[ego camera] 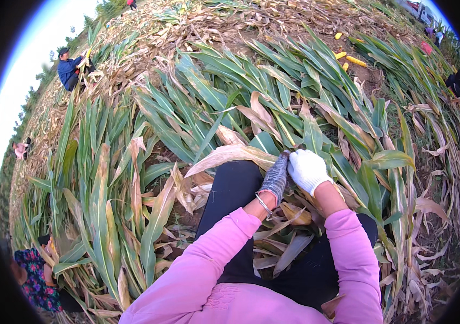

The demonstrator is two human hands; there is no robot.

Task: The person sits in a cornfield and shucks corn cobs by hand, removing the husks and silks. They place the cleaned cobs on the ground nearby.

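Observation:
My left hand [275, 177], in a grey knit glove, meets my right hand [309, 169], in a white knit glove, just beyond my knees. The fingers of both are curled in on a corn plant [286, 130]; the exact part they grip is hidden behind the gloves. A small dark brown end [302, 146] shows at the right fingertips. From beside the left hand a long dry corn leaf [234, 156] stretches across my knee. Below the hands, a corn ear in its husk [297, 214] lies among dry leaves between my legs.
Cut corn stalks with green leaves [100, 227] cover the ground at left, and more [400, 73] lie at right. Several husked yellow ears [355, 61] rest on bare soil ahead. One person in blue [68, 71] sits far left; another in a floral top [37, 279] is close at lower left.

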